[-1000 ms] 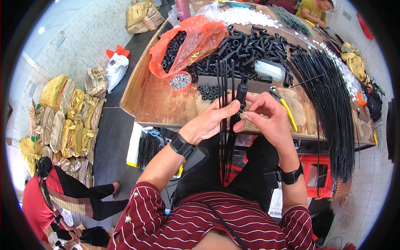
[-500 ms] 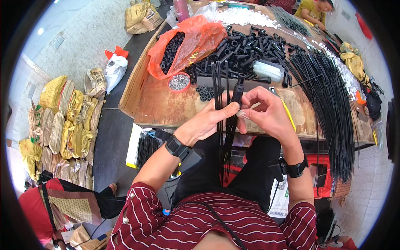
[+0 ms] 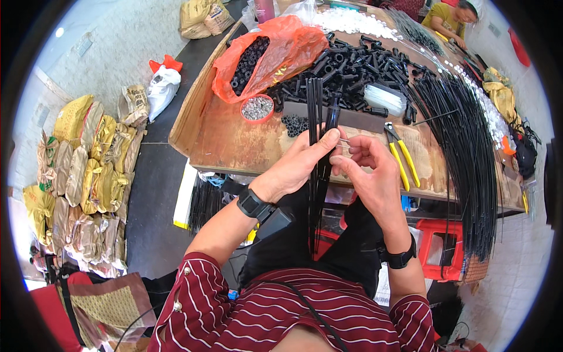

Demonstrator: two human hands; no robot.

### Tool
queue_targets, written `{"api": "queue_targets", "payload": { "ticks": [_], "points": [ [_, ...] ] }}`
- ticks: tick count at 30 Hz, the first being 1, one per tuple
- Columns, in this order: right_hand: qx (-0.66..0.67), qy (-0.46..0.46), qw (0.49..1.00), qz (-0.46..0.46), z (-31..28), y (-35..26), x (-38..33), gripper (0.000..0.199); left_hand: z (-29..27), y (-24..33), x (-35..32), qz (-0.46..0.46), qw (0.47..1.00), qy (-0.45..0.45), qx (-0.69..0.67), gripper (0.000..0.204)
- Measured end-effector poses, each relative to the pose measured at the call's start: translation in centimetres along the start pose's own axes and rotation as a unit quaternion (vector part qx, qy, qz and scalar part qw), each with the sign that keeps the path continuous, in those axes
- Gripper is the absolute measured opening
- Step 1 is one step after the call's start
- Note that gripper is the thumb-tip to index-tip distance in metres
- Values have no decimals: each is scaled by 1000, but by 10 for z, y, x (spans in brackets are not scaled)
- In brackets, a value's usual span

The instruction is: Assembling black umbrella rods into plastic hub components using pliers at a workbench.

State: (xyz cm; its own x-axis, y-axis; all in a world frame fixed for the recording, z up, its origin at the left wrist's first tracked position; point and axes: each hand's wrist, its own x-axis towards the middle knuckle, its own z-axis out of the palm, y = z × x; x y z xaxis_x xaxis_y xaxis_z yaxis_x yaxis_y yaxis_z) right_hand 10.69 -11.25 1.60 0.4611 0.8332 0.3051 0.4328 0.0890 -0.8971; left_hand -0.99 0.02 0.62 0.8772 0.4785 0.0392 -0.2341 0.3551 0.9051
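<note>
My left hand (image 3: 296, 165) grips a bunch of long thin black rods (image 3: 316, 105) that stand upright over the near edge of the wooden table (image 3: 217, 135) and hang down past my lap. A black tube piece (image 3: 333, 111) sits on one rod top. Just to the right, my right hand (image 3: 369, 173) pinches a small thin pin at the rods, fingertips touching the left thumb. Both wrists wear black watches.
Behind my hands lie a heap of black tube pieces (image 3: 358, 61), an orange bag (image 3: 275, 50) of more, a small red bowl of metal bits (image 3: 257, 108), yellow-handled pliers (image 3: 402, 155) and a big sheaf of black rods (image 3: 466, 152). Filled sacks (image 3: 88, 170) line the floor at left. Another person (image 3: 451, 17) sits at the far end.
Both hands have drawn slightly toward me with the rod bunch. My right fingers have shifted closer to the left thumb. A person on the floor at lower left has gone from view.
</note>
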Motion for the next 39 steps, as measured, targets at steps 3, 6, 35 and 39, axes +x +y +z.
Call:
{"api": "queue_targets", "payload": {
  "ticks": [3,6,35,39],
  "points": [
    [-15,17,999,33,1,1,-3,42,-5,-4,3,5,1000,12,-4,33],
    [18,-4,996,83,11,7,-14,45,-12,-4,4,-5,999,-10,-39,34],
    [-50,135,990,-8,8,-3,-6,17,15,-9,3,38,999,33,12,31],
    [-77,135,988,-29,8,-3,-12,10,15,-9,1,46,997,57,22,29]
  ]
}}
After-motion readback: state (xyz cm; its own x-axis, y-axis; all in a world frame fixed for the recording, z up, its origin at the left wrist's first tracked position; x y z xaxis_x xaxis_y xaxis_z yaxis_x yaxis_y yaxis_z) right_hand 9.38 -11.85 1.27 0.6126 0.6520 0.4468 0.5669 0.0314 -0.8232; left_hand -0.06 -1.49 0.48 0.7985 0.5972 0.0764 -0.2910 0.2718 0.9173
